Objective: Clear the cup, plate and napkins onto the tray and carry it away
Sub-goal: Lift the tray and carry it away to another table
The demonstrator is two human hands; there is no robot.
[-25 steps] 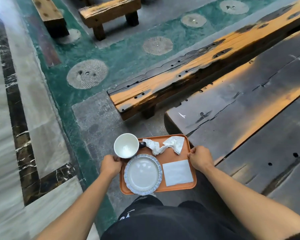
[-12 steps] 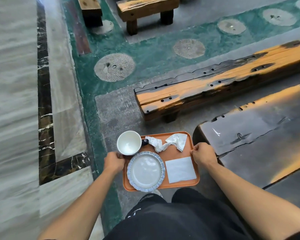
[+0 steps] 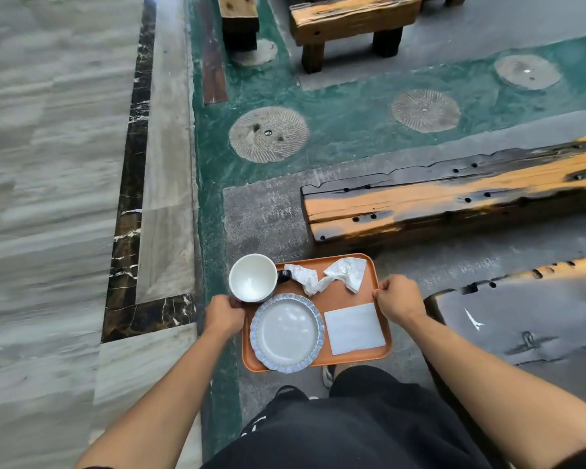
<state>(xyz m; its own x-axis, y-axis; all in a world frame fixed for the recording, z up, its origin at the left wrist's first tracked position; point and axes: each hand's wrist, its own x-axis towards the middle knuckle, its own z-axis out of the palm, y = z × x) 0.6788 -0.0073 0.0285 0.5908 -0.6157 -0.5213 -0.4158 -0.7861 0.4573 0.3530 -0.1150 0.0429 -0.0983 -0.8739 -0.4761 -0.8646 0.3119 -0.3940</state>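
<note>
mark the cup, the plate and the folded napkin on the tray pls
cup (image 3: 252,277), head view, inside of bowl
plate (image 3: 286,331), head view, centre well
folded napkin (image 3: 354,328), head view, flat middle

The person has turned left and stepped away, so the dark tabletop now sits off to the right, apart from the tray. More of the pale stone floor shows on the left. The far wooden bench looks closer now.
</note>
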